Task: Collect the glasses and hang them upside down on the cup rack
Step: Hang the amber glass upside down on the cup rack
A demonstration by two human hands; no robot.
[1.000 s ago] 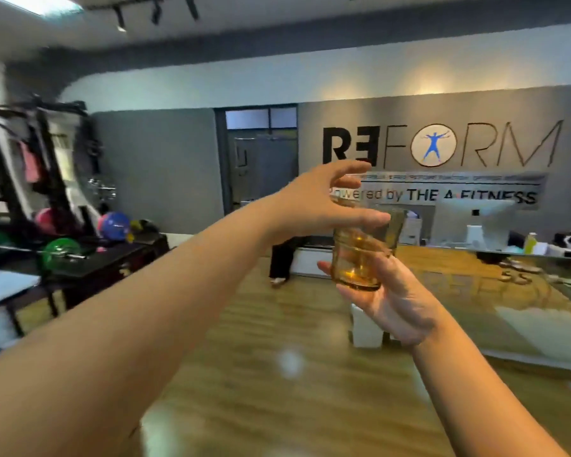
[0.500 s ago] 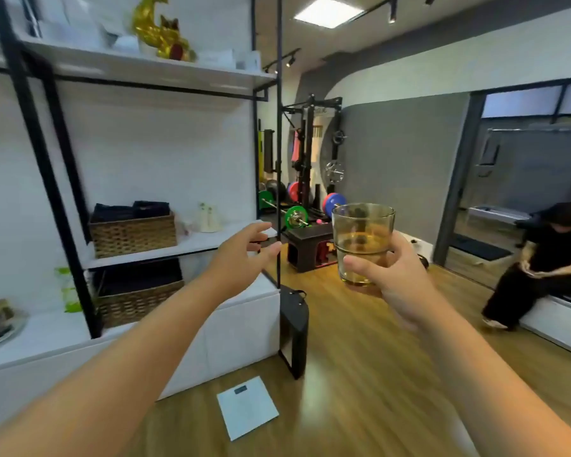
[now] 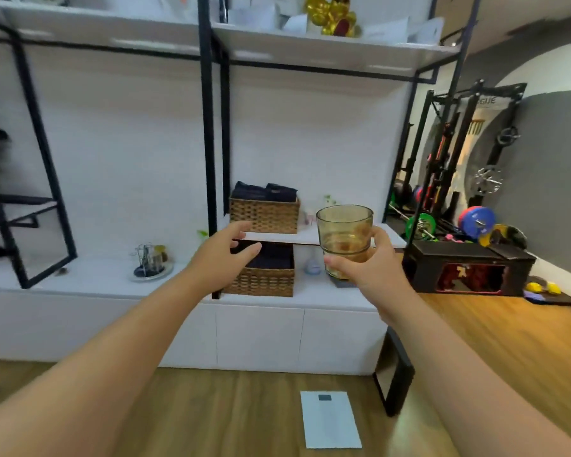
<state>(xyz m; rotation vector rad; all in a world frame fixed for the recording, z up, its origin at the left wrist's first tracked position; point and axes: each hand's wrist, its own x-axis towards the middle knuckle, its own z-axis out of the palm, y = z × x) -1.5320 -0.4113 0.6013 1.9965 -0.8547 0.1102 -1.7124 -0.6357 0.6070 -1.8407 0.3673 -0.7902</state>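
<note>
My right hand (image 3: 368, 268) holds an amber tinted glass (image 3: 345, 235) upright at chest height, fingers wrapped around its lower half. My left hand (image 3: 223, 258) floats beside it to the left, fingers apart and holding nothing. Farther left, on the white counter (image 3: 89, 278), stands a small wire cup rack (image 3: 149, 258) on a round tray, with glasses hanging on it; it is blurred and small.
Two wicker baskets (image 3: 264, 214) of dark folded cloth sit on the shelf and counter behind my hands. Black metal shelf posts (image 3: 208, 127) rise from the counter. A white scale (image 3: 330, 418) lies on the wood floor. Gym weights and a rack (image 3: 468, 199) fill the right side.
The view has swung left from the reception wall to the white shelving. My left hand has come off the glass and now hangs open; the right hand keeps the glass.
</note>
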